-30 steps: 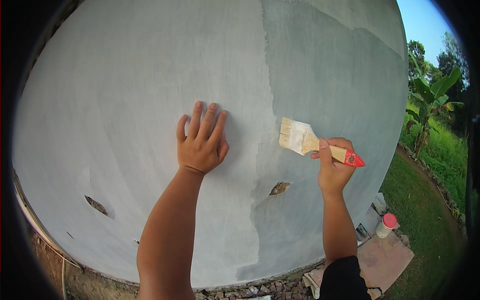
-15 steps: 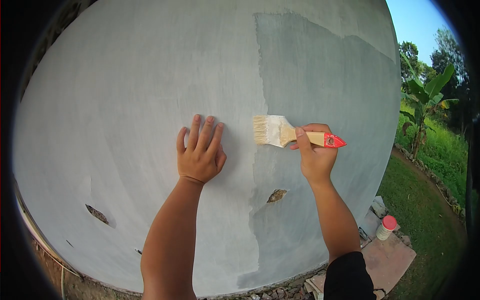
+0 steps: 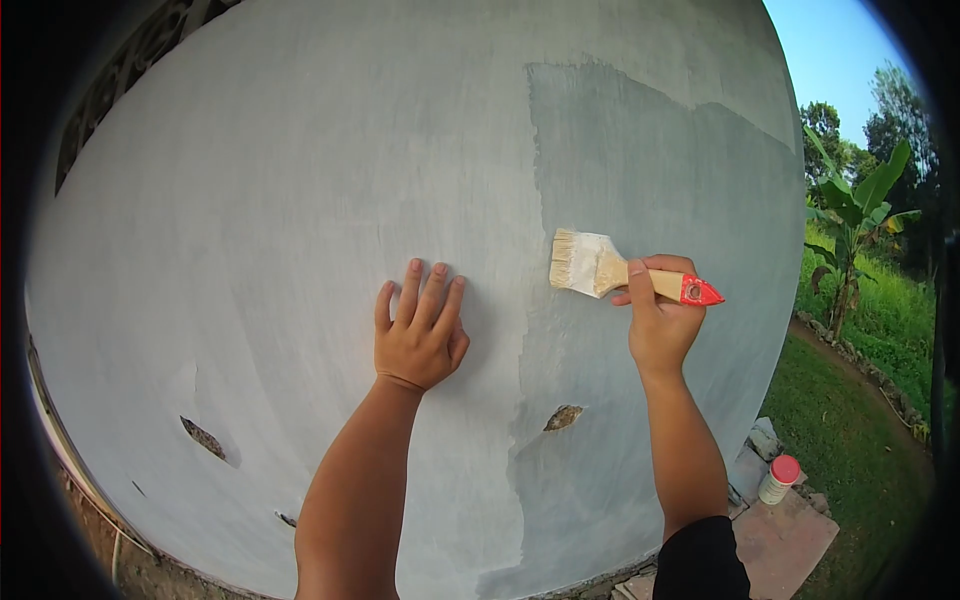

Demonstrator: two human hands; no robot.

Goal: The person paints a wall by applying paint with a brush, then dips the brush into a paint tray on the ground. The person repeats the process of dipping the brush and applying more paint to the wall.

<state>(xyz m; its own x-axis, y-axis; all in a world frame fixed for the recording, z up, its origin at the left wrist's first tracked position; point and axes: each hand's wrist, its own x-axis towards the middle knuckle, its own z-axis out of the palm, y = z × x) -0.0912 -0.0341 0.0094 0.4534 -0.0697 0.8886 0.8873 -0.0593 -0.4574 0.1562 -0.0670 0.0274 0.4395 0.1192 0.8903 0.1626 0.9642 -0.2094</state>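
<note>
My right hand (image 3: 665, 315) grips a wide paintbrush (image 3: 600, 264) by its wooden handle, which ends in a red tip. The pale bristles point left, at the edge of a darker grey patch (image 3: 650, 160) on the wall (image 3: 250, 250). Whether the bristles touch the surface I cannot tell. To the left, my left hand (image 3: 420, 330) rests on the lighter part of the wall with its fingers spread. A chipped hole (image 3: 563, 418) shows in the plaster below the brush, and another hole (image 3: 203, 437) lies at lower left.
At lower right a white container with a red lid (image 3: 780, 479) stands by flat stone slabs (image 3: 785, 540). Grass (image 3: 850, 420) and a banana plant (image 3: 850, 220) lie beyond the wall's right edge. Dark openwork (image 3: 130, 70) shows at upper left.
The camera view has shifted, so the wall appears lower and slightly right. The brush has moved rightward off the patch's edge onto the darker area. My left hand keeps its spread pose.
</note>
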